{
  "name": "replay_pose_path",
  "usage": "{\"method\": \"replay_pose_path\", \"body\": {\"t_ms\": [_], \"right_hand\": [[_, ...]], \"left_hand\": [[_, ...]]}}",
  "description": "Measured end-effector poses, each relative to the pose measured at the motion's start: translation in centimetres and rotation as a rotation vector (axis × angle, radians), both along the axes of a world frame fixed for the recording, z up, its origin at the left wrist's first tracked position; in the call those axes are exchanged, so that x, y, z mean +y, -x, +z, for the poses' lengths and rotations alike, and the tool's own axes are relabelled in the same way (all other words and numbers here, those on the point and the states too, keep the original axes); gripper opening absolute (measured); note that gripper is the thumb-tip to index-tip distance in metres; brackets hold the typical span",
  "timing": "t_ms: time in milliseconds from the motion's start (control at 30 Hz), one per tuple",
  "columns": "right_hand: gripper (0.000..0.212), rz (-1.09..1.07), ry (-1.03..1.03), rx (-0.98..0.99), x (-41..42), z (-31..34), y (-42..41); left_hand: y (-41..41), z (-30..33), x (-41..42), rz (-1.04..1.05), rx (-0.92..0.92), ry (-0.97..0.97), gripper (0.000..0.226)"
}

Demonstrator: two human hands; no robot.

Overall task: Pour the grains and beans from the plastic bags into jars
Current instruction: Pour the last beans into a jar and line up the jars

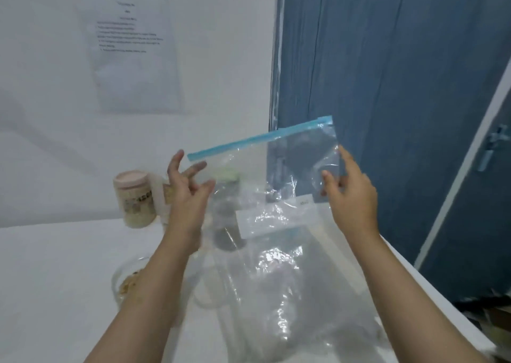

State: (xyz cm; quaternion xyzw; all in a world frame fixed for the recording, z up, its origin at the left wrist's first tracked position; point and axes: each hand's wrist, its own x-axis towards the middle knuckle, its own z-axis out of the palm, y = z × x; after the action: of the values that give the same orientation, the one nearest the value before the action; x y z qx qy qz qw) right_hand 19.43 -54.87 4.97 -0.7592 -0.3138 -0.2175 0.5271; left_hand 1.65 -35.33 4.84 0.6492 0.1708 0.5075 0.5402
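A clear, empty-looking zip bag (276,166) with a blue seal strip hangs in the air above the white table (55,279). My right hand (349,191) pinches its right edge between thumb and fingers. My left hand (188,185) is just left of the bag, fingers spread and loosely bent, holding nothing. Seen through the bag, a jar with a pale green lid and dark contents (226,210) stands on the table. A jar with a pink lid and pale grains (135,199) stands at the back left.
More crumpled clear plastic bags (276,293) lie on the table below my hands. A glass bowl (124,282) with brownish bits sits under my left forearm. A blue door (387,86) is to the right; a printed sheet (132,45) hangs on the wall.
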Motion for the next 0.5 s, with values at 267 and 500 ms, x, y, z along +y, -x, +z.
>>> {"method": "replay_pose_path", "body": {"t_ms": [267,500], "right_hand": [[0.064,-0.010,0.034,0.468,-3.9,-7.3,-8.4],[0.065,0.112,0.069,0.896,-4.4,-10.9,-12.0]], "left_hand": [[-7.7,-10.0,-6.3,-0.085,0.385,0.138,0.075],[-10.4,-15.5,-7.3,-0.060,0.548,0.344,0.070]]}}
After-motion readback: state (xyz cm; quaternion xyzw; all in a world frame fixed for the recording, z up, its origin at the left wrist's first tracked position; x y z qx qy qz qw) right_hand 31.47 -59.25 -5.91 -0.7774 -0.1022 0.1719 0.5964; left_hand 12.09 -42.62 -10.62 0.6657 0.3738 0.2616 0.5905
